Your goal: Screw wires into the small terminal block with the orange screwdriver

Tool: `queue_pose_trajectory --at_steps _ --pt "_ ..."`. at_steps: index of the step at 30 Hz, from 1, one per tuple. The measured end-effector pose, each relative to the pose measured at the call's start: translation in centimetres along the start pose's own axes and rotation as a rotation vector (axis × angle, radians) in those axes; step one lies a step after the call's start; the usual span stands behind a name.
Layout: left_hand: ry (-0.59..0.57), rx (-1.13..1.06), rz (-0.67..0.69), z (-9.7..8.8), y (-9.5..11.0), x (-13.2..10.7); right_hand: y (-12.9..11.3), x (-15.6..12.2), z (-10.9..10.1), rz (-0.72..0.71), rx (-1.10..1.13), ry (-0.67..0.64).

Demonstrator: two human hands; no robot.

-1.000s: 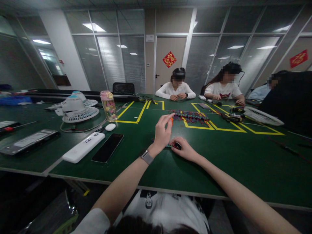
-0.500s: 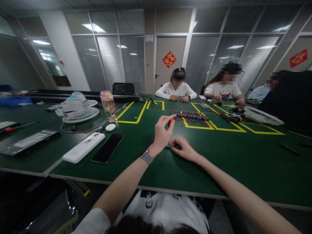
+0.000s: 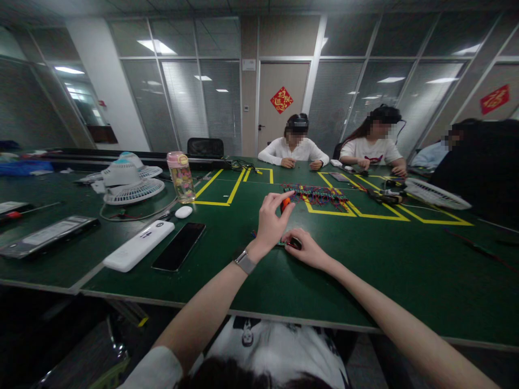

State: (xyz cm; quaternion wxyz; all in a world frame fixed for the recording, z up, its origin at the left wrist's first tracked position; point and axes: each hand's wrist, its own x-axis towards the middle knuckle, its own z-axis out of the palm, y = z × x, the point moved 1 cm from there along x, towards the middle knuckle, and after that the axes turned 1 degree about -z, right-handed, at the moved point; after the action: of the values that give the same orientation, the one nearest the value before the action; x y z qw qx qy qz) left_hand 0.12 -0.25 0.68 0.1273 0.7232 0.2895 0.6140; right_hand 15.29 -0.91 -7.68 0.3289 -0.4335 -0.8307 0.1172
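Note:
My left hand (image 3: 271, 220) is raised over the green table (image 3: 389, 270) with its fingers pinched round a small orange-handled tool (image 3: 285, 203) that stands upright. My right hand (image 3: 305, 248) rests on the table just right of it, fingers pressed down on a small dark part (image 3: 294, 243) with coloured wires. I wear a watch (image 3: 244, 261) on the left wrist. A row of coloured wires (image 3: 318, 193) lies further back on the table.
A black phone (image 3: 179, 245) and a white power bank (image 3: 138, 244) lie to the left, with a white mouse (image 3: 184, 211), a pink-capped bottle (image 3: 180, 176) and small fans (image 3: 128, 182). Three people sit at the far side. Yellow tape lines (image 3: 357, 212) mark the table.
My left hand has shifted its fingers slightly on the orange tool. My right hand has stayed pressed on the small part.

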Motion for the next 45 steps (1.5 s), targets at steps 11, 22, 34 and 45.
queue_pose_trajectory --at_steps 11,22,34,45 --pt "0.011 0.005 0.007 -0.06 -0.09 0.09 0.22 -0.01 0.12 -0.008 0.013 0.001" --pt "-0.021 -0.052 -0.006 -0.12 0.08 0.17 0.17 -0.06 0.03 0.003 0.007 -0.002" --pt "-0.034 -0.037 -0.013 -0.15 -0.04 0.15 0.22 -0.08 0.06 -0.006 -0.002 0.0" --pt "-0.004 -0.007 -0.042 -0.33 0.15 0.23 -0.02 -0.02 0.02 0.004 0.007 -0.001"
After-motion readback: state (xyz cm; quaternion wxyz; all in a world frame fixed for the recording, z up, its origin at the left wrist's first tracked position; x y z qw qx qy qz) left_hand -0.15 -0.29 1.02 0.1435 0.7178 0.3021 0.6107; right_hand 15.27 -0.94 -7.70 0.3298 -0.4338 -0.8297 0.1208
